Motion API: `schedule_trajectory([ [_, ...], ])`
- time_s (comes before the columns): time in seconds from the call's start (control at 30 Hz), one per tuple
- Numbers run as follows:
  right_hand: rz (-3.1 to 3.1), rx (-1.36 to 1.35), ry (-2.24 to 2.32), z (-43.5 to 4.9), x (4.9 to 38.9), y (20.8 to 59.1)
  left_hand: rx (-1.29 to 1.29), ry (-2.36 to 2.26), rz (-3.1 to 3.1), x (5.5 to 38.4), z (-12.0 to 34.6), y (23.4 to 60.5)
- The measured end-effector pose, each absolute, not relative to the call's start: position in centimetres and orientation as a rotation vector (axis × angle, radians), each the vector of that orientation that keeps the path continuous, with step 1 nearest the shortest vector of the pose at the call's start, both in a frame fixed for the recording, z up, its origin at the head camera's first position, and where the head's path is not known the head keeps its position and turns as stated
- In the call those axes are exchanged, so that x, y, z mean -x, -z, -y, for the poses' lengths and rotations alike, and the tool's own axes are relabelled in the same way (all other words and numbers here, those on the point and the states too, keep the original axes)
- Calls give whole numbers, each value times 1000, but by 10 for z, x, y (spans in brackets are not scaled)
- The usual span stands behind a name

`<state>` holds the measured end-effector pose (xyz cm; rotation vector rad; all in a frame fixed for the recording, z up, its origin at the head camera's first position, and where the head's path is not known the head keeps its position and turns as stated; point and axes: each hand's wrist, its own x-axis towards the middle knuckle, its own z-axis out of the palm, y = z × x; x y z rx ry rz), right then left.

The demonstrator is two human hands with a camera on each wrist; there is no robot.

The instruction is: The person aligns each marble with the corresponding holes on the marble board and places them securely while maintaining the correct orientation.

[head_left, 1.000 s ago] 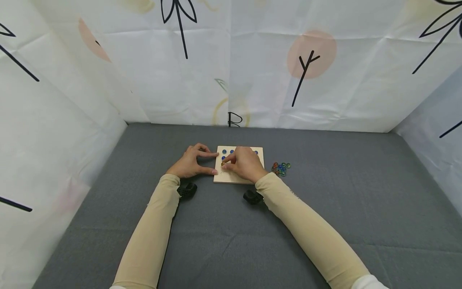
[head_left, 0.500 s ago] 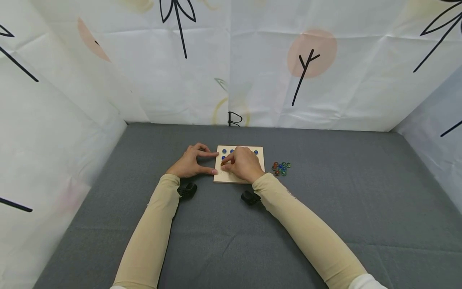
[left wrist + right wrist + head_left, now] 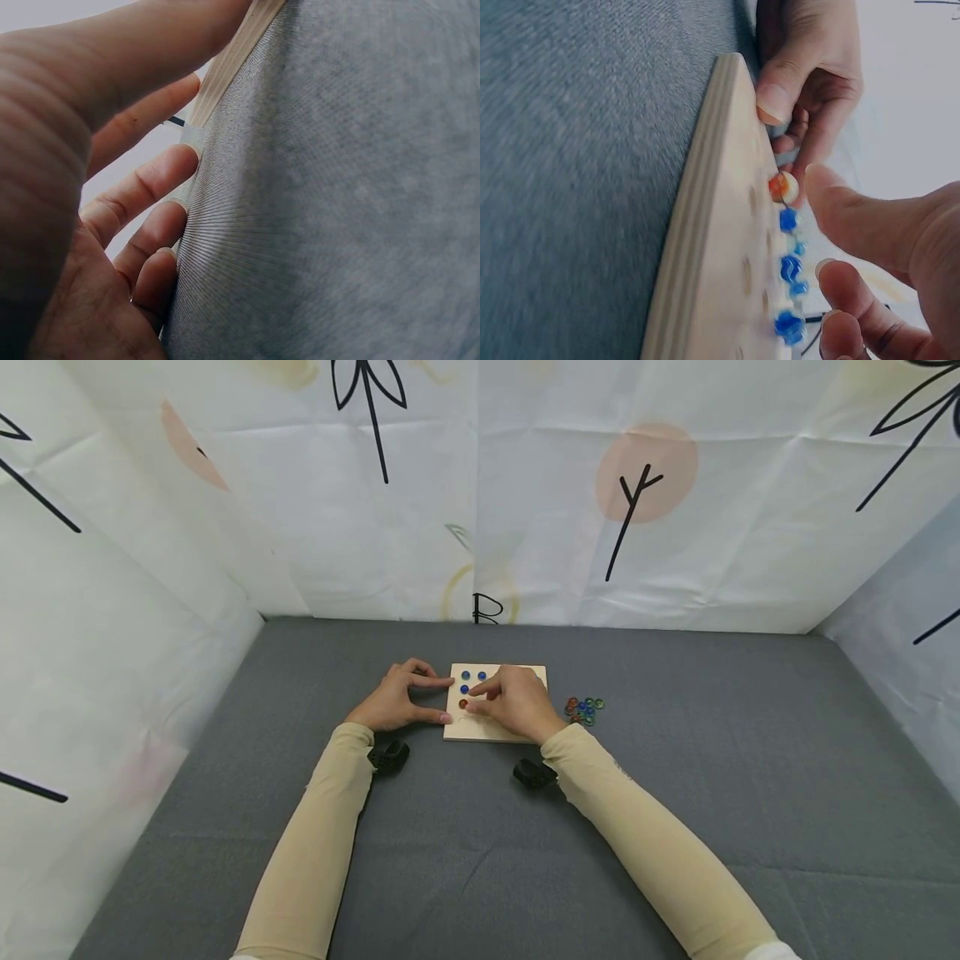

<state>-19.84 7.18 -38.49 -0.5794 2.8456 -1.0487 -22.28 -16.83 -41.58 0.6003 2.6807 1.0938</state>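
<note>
A pale wooden board [image 3: 480, 732] with round hollows lies on the grey cloth. Along its left edge rest the thumb and index finger of my left hand [image 3: 392, 697], spread apart. In the left wrist view the other fingers extend beside the cloth. An orange-red marble [image 3: 462, 703] sits in a hollow near the left edge, in front of several blue marbles [image 3: 790, 268]. My right hand [image 3: 516, 702] hovers over the board just right of the orange marble, thumb and index parted with nothing between them. This hand hides much of the board's right part in the head view.
To the right of the board lies a small cluster of red, blue and green marbles [image 3: 583, 710]. Grey cloth [image 3: 480, 860] covers the table surface. White printed fabric [image 3: 540, 527] hangs behind and at both sides.
My right hand has let go of the orange marble, which now sits uncovered in its hollow, and has drawn back slightly to the right. The left hand stays put.
</note>
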Motion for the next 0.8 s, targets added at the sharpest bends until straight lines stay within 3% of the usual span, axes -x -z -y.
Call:
schedule_trajectory([
  [0.27, -2882, 697, 1106, -98, 193, 382, -585, -1082, -2684, 224, 167, 417],
  [0.8, -2929, 566, 1197, -174, 188, 384, -598, -1098, -2687, 224, 168, 418],
])
